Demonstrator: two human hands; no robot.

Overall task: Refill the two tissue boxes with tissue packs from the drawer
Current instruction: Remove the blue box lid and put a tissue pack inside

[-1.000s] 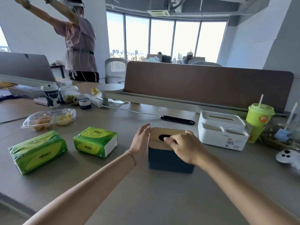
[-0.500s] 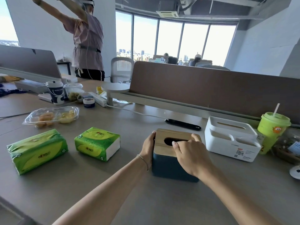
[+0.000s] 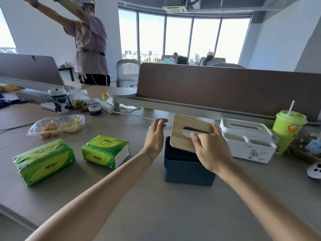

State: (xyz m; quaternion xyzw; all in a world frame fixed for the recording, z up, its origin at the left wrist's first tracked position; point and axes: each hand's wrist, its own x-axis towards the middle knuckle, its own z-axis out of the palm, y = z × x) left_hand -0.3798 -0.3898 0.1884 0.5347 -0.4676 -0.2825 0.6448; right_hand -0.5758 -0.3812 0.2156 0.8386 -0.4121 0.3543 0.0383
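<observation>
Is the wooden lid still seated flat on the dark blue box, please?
No, the right hand holds the wooden lid tilted above the dark blue box.

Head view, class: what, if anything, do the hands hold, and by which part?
The right hand grips the flat wooden lid at its near right edge, one finger in its slot. The left hand holds nothing.

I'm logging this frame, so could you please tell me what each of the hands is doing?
Left hand: open, holding nothing, beside the blue tissue box.
Right hand: grips the wooden lid, lifted and tilted.
</observation>
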